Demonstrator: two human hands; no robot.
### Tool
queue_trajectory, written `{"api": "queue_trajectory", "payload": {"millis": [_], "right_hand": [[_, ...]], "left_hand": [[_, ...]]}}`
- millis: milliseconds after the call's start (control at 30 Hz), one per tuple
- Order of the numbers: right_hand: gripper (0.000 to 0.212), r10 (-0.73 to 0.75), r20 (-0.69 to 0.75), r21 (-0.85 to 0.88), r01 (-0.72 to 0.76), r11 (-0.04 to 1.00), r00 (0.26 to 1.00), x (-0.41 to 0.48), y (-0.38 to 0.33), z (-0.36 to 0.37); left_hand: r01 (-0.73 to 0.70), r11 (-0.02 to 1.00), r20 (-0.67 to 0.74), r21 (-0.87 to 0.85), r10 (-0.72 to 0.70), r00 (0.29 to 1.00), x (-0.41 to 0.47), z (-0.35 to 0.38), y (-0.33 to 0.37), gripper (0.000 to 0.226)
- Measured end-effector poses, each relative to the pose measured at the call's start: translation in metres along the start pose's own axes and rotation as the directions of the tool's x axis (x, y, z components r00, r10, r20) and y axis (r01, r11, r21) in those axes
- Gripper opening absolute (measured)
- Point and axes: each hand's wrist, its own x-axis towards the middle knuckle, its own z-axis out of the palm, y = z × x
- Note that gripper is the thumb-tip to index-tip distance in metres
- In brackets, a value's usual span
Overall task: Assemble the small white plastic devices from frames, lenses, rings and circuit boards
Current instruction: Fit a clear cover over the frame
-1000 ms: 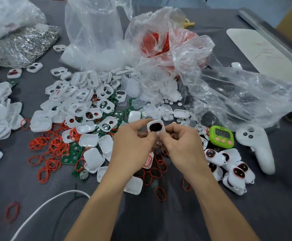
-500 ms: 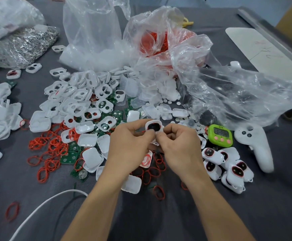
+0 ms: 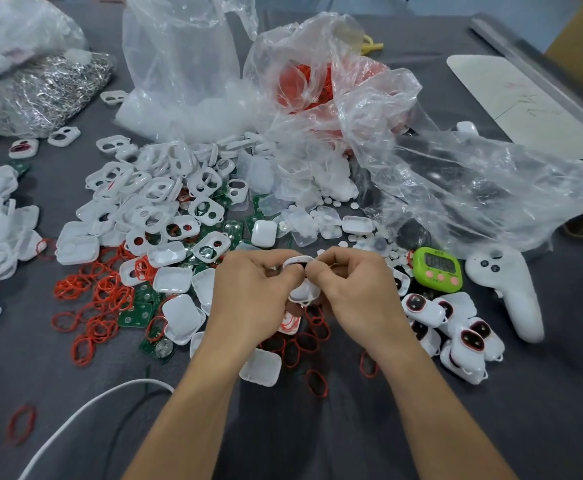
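- My view has the left hand (image 3: pixel 252 299) and the right hand (image 3: pixel 357 296) meeting over the middle of the dark grey cloth-covered table (image 3: pixel 543 410), with the thumbs tip to tip.
- The fingers of both hands are curled and clamped on one small, rounded white plastic device (image 3: pixel 302 289). The thumbs press its near side and the other fingers wrap behind it.
- The device is held up off the cloth, between the two hands. Its upper rim shows a thin dark red edge, and below that a glossy white shell bulges out under the thumbs.
- Most of its face is covered by fingers, so I cannot tell what is fitted inside it.
- Just right of the right wrist sits a cluster of finished white devices with dark oval faces ringed in red (image 3: pixel 472 341).
- Left of the hands lie loose red rubber rings (image 3: pixel 103 289) and flat green circuit boards (image 3: pixel 134 315). Beyond them is a heap of white two-hole plastic frames (image 3: pixel 151 199).
- A round green digital timer (image 3: pixel 439 268) stands near the right hand.
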Motion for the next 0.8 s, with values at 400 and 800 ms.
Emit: {"api": "queue_trajectory", "payload": {"millis": [400, 800], "right_hand": [[0.025, 0.026, -0.166, -0.069, -0.038, 0.997, 0.986, -0.003, 0.01, 0.011], [0.017, 0.054, -0.114, 0.018, -0.053, 0.998, 0.992, 0.003, 0.003, 0.01]], "left_hand": [[0.073, 0.996, 0.109, 0.056, -0.079, 0.991, -0.004, 0.005, -0.004, 0.052], [0.184, 0.977, 0.114, -0.105, -0.172, 0.978, 0.005, 0.002, -0.012, 0.039]]}}
